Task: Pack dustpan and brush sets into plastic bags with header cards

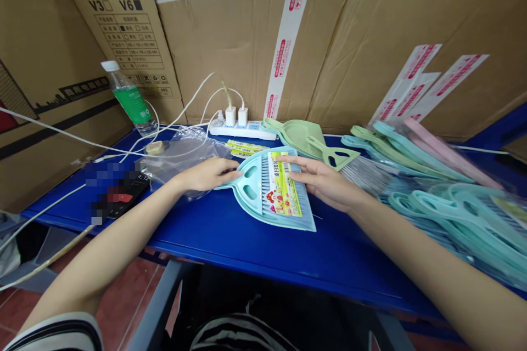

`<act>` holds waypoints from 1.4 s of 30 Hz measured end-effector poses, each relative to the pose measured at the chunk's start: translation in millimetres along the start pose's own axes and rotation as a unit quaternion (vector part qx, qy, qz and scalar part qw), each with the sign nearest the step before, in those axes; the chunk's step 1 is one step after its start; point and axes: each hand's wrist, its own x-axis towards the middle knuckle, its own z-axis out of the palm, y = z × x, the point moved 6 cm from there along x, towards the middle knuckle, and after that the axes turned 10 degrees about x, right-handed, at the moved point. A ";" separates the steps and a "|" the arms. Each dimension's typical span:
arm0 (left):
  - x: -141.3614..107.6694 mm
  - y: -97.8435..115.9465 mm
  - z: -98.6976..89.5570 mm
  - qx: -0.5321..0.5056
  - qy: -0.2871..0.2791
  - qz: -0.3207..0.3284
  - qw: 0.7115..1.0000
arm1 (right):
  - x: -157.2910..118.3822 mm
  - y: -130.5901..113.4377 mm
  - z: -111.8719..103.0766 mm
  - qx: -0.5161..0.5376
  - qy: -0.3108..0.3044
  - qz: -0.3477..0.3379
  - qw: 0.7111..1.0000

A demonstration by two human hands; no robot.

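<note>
A light-blue dustpan with a matching brush nested on it lies on the blue table in front of me. My left hand is closed on their handle end at the left. A yellow-green printed label card lies across the bristles. From the right, my right hand reaches over the dustpan with index and middle fingers stretched out, their tips on the card's right side. Its thumb is hidden. Behind the dustpan are several more label cards, partly overlapped by the dustpan's upper edge.
Green brush and green dustpan lie behind. Further sets, some bagged, pile up at right, including turquoise ones. At left are clear plastic bags, a bottle and cables. A power strip sits before cardboard boxes.
</note>
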 end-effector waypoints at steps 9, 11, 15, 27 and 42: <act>-0.5 0.7 0.4 0.003 -0.005 0.004 1.000 | -2.1 -0.3 0.3 -0.008 0.011 0.007 1.000; -0.6 0.9 0.4 0.002 -0.004 0.004 1.000 | -1.8 0.0 0.1 -0.004 0.008 0.004 1.000; -1.2 1.3 0.4 0.004 -0.006 0.003 1.000 | -1.2 0.2 0.5 0.000 0.003 -0.002 1.000; -1.6 0.5 0.9 0.030 -0.015 -0.008 0.999 | -1.0 0.2 0.2 -0.015 -0.013 -0.003 1.000; -2.0 1.3 1.4 0.039 -0.021 -0.015 0.999 | -0.3 1.5 0.4 -0.025 -0.024 0.001 0.999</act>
